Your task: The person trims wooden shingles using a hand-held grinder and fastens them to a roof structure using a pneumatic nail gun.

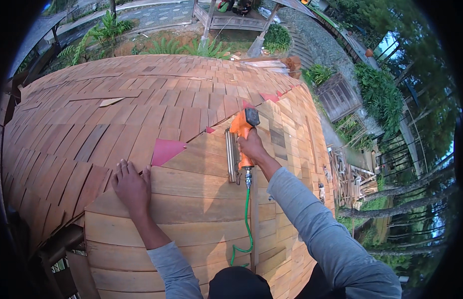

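My right hand (254,148) is wrapped round the handle of an orange pneumatic nail gun (241,123) with a black cap and a long silver magazine. From the handle's lower end a green air hose (248,219) runs down toward me. Fingers apart, my left hand (132,187) rests on the wooden shingles (191,199) at the left, where two slopes meet. Just above it, a piece of red sheet (166,151) shows between the shingle rows. The gun's nose is hard to make out against the roof.
More red bits (269,96) show along the seam running up to the right. A loose shingle piece (112,101) lies on the far slope. The roof edge drops off at lower left beside dark beams (64,244). Stacked timber (356,177) lies on the ground at right.
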A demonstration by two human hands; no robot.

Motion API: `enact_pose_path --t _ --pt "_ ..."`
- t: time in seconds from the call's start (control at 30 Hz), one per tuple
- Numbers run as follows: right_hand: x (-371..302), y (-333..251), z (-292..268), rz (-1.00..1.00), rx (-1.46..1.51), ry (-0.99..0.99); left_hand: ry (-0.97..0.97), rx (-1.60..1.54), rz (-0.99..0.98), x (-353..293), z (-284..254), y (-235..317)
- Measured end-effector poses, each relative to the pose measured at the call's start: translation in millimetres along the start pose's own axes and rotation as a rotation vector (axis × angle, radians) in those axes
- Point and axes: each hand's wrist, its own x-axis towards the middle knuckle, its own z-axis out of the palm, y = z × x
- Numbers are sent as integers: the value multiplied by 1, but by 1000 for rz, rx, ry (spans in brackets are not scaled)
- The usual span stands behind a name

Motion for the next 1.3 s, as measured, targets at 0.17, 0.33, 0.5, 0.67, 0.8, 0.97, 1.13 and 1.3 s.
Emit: enact_pose_path --t 0.17,0.33,0.5,0.67,0.8,0.97,1.13,1.3 --pt "13 -2 -7 112 79 43 16 51 59 -11 -5 9" --pt "22 18 -23 142 236 -51 -11 100 30 -14 -13 25" --pt "30 27 -32 101 270 -68 -6 93 23 -7 -10 35" --pt "12 14 -8 49 269 -64 59 137 43 -4 -8 16" --pt "12 25 -7 -24 461 -150 113 86 44 -3 -9 11" --pt "15 48 -36 142 711 -256 53 90 26 3 -15 22" --pt "-70 33 -56 325 864 -411 -188 -120 -79 -34 -24 -8" --pt "-99 23 -124 388 952 -407 -379 -911 -53 -101 -134 101"
